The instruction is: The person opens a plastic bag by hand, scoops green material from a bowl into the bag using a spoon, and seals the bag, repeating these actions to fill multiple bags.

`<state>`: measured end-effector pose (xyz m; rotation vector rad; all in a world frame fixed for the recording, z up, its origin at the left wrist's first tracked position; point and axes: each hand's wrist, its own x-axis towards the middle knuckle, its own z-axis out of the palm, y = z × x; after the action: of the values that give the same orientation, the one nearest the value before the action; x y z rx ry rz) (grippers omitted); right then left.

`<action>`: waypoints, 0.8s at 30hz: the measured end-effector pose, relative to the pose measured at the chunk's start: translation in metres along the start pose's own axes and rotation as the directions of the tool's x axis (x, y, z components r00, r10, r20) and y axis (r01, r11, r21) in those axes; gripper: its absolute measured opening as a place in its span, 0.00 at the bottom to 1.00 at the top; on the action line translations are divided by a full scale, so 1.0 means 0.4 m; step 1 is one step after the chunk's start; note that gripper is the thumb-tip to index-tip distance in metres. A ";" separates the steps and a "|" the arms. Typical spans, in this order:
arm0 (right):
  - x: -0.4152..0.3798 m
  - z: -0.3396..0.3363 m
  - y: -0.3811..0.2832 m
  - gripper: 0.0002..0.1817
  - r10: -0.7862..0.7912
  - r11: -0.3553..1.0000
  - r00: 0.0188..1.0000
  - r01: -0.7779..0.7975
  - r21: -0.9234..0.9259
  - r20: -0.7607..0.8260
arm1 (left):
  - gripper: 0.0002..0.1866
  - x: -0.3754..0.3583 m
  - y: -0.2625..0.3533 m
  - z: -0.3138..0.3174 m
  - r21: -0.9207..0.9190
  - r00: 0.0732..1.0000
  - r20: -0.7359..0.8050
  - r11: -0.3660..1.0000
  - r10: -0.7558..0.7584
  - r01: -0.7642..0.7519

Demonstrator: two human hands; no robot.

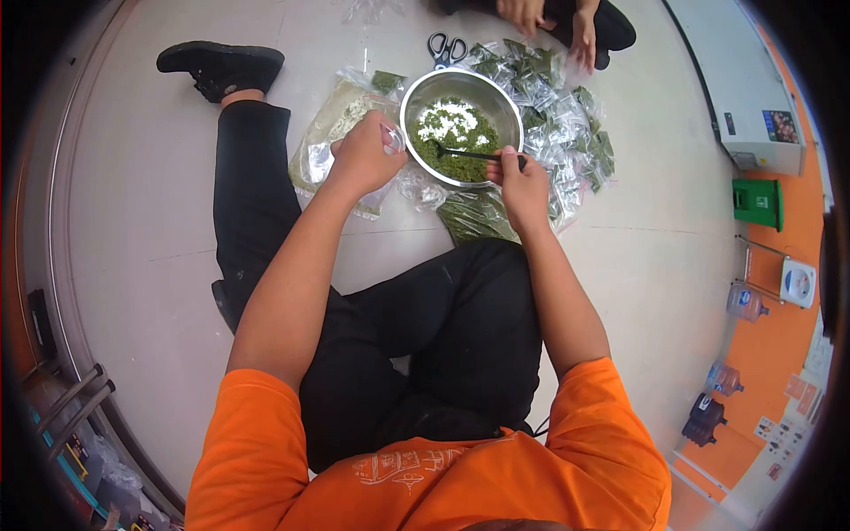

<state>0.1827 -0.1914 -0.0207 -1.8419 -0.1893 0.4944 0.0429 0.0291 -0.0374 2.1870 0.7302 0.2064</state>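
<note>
A steel bowl [515, 117] on the floor holds a green crumbly material with white powder [450, 113] on top. My right hand [522, 184] is closed on the handle of a black spoon [469, 154], whose head rests in the green material. At the bowl's left rim, my left hand [367, 157] is closed round a small clear plastic bag [392, 137]. Beneath and left of that hand lies a large clear bag [314, 146] with pale contents. A bag of green material [478, 215] lies below the bowl.
Many small green-filled packets [567, 133] lie right of the bowl. Scissors [446, 50] are above it. Another person's hands [580, 40] are at the top, near the packets. My outstretched leg [252, 177] is at the left. Water bottles [746, 302] stand far right.
</note>
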 end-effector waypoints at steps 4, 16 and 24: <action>0.066 -0.035 0.066 0.16 0.324 0.883 0.946 -0.304 0.356 0.004 | 0.25 -0.003 0.012 -0.007 0.005 0.999 0.024 1.000 -0.027 0.027; 0.051 -0.112 0.061 0.14 0.385 0.620 0.919 -0.329 0.712 0.090 | 0.23 0.026 0.061 0.015 -0.045 0.998 -0.020 0.997 0.062 -0.063; -0.024 -0.160 -0.060 0.17 0.175 0.675 0.980 -0.048 0.736 -0.096 | 0.24 0.127 0.206 0.064 0.079 0.992 0.122 0.996 0.042 -0.052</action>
<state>0.2038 -0.2429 0.0200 -1.0808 0.2211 0.4184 0.1299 -0.0009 0.0023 2.2740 0.6299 0.0683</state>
